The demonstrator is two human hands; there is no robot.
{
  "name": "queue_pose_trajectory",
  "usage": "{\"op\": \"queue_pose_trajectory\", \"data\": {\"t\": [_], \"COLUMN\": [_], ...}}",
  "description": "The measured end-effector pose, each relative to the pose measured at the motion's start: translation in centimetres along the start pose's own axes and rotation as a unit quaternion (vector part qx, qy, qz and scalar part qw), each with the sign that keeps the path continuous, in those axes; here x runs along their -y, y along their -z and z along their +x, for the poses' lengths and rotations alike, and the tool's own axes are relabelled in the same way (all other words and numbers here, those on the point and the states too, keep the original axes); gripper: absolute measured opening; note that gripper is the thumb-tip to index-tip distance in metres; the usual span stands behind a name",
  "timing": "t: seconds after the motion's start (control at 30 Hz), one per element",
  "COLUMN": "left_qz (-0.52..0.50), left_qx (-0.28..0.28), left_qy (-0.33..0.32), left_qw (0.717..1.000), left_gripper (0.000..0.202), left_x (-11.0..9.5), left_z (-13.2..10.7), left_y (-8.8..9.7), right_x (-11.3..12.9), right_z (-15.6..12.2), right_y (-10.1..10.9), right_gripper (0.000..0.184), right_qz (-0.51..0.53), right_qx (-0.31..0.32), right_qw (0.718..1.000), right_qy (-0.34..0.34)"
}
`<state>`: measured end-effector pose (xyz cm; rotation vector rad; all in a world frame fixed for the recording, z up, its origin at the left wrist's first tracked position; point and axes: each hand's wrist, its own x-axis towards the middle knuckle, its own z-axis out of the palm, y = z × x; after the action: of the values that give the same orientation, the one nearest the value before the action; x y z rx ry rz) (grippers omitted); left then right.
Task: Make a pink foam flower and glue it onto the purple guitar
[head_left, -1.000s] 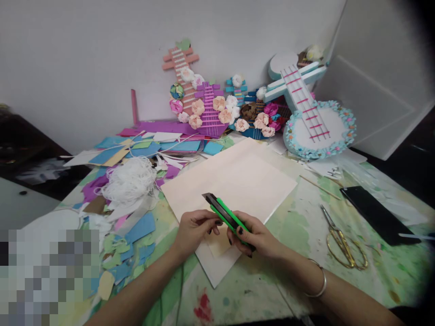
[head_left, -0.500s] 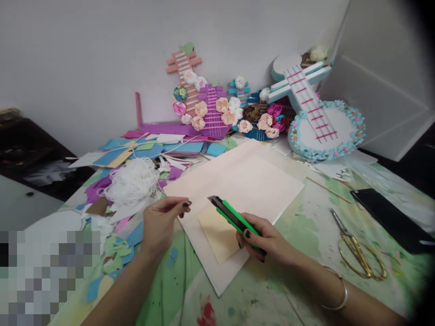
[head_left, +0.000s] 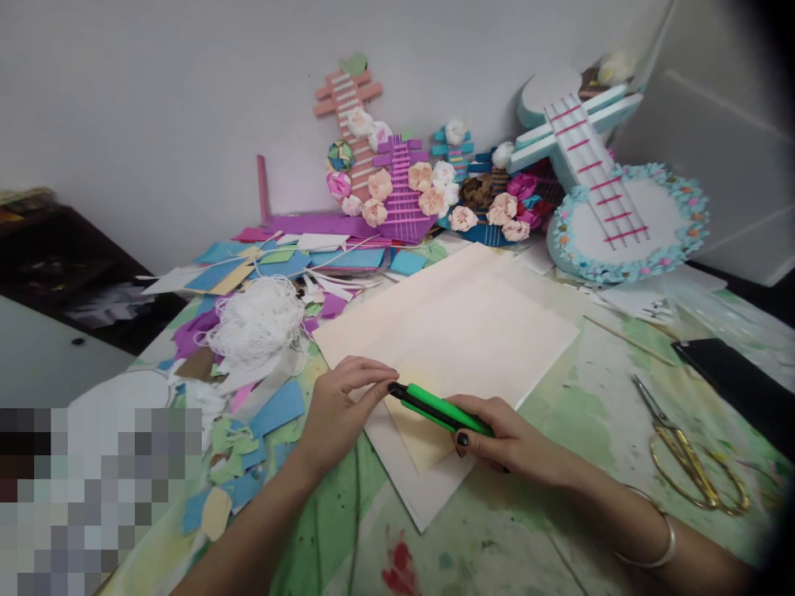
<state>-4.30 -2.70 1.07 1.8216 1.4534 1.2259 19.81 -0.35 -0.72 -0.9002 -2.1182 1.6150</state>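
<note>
My right hand [head_left: 509, 434] is wrapped round the handle of a green and black utility knife [head_left: 435, 406], whose head points left. At that head, the thumb and fingers of my left hand [head_left: 335, 414] pinch together around the blade end, so the blade is hidden. Below the knife lies a small pale yellow piece of paper [head_left: 426, 447], partly covered by it. It rests on a large cream sheet [head_left: 478, 323], which sits at an angle on the paint-stained table cover [head_left: 385, 513].
Gold-handled scissors [head_left: 689, 455], a thin stick [head_left: 627, 339] and a black flat object [head_left: 733, 397] lie right. A white string heap [head_left: 257, 323] and paper scraps [head_left: 273, 414] cover the left. Decorated paper guitars [head_left: 403, 190] and a larger light-blue one [head_left: 621, 215] lean at the back.
My left hand has moved right to the knife's head, and its fingers now pinch there. The knife has tilted flatter, and its exposed blade is no longer visible. The view has shifted slightly.
</note>
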Motion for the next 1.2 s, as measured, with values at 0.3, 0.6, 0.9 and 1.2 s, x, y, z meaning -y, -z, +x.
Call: {"op": "queue_pose_trajectory", "data": {"t": [0.3, 0.6, 0.9, 1.2], "left_qz": [0.026, 0.267, 0.427, 0.485], "left_qx": [0.049, -0.043, -0.212, -0.206], "left_qy": [0.009, -0.143, 0.062, -0.018], "left_qw": [0.998, 0.952, 0.877, 0.85], "left_gripper": [0.011, 0.016, 0.022, 0.032], "left_x": [-0.2, -0.5, 2.4, 4.1], "left_z": [0.1, -0.6, 1.3, 1.0], "left_y": [0.3, 1.6, 6.2, 5.0], "right_x": [0.3, 1.1, -0.3, -0.1], "right_z": [-0.2, -0.7, -0.4, 0.5], "right_y": [0.1, -0.6, -0.8, 1.4], "right_gripper": [0.025, 0.016, 0.024, 0.028], "right_qz": [-0.067, -0.132, 0.238, 0.31], "right_qx": [0.02, 0.026, -0.083, -0.303], "right_qw": [0.997, 0.991, 0.968, 0.9], "right_qy": [0.017, 0.013, -0.011, 0.052]}}
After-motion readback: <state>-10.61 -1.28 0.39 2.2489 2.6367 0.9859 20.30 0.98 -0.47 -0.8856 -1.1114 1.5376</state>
